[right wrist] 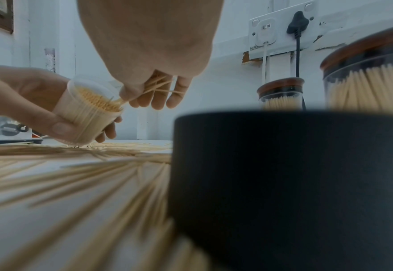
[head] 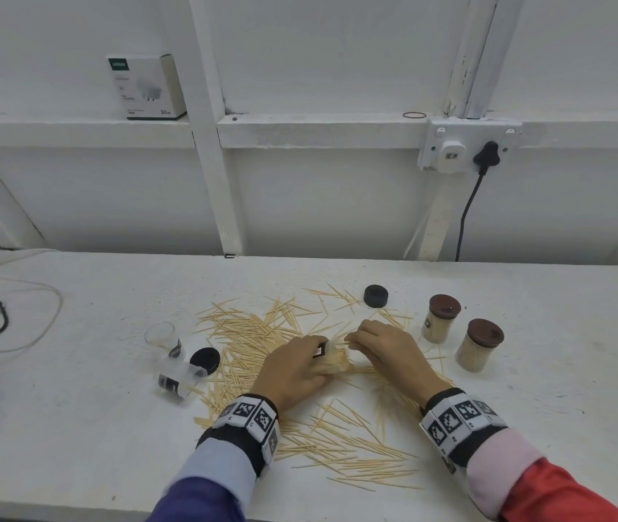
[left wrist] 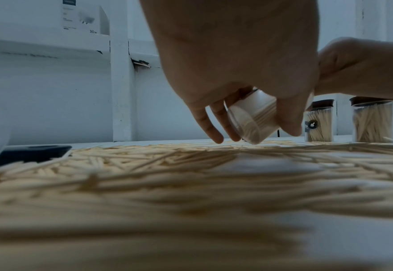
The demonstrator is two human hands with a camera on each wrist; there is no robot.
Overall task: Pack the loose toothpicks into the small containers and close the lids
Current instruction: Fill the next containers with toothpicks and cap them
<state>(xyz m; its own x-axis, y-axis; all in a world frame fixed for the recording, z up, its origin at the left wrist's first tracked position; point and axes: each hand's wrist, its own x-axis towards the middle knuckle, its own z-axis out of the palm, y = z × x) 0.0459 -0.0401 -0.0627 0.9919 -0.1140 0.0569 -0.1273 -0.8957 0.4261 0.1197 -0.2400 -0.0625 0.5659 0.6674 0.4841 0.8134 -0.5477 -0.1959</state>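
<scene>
Left hand point(head: 292, 371) grips tilted container point(right wrist: 91, 111), nrly full w/ toothpicks point(right wrist: 100, 100).

The toothpicks point(head: 258, 344) look like pale, matt wood. The jar point(right wrist: 91, 111) in the left hand point(head: 292, 371) is clear, glossy plastic, as are 2 empty jars point(head: 172, 356). 2 filled jars point(head: 458, 340) carry smooth brown lids. The loose caps point(head: 375, 296) are matt black. The table point(head: 92, 427) is white, rough and speckled.
</scene>
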